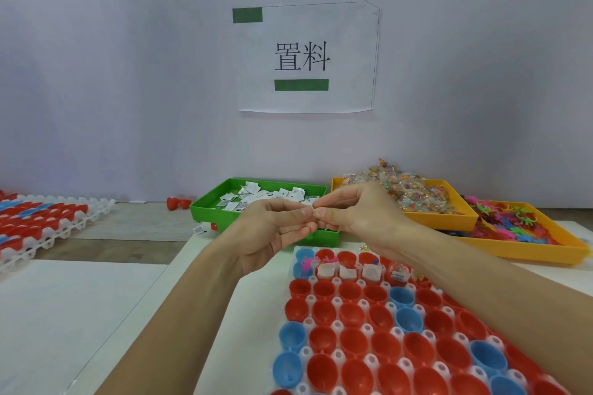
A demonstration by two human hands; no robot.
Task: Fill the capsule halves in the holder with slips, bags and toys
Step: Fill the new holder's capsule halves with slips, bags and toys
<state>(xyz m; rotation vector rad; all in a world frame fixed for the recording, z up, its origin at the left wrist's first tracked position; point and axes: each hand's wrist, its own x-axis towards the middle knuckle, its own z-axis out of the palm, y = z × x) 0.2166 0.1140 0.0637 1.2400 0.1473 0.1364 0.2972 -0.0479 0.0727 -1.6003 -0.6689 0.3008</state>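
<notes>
This was a small assembly or packing workstation. A printed sign (pixel 306 58) with Chinese characters hung on the plain wall above a counter (pixel 80 298) where a green tray (pixel 205 210) of slips and two yellow trays (pixel 449 221) of bags and toys stood behind a holder (pixel 337 308) of red and blue capsule halves. A second filled holder (pixel 48 228) lay to the left.
</notes>
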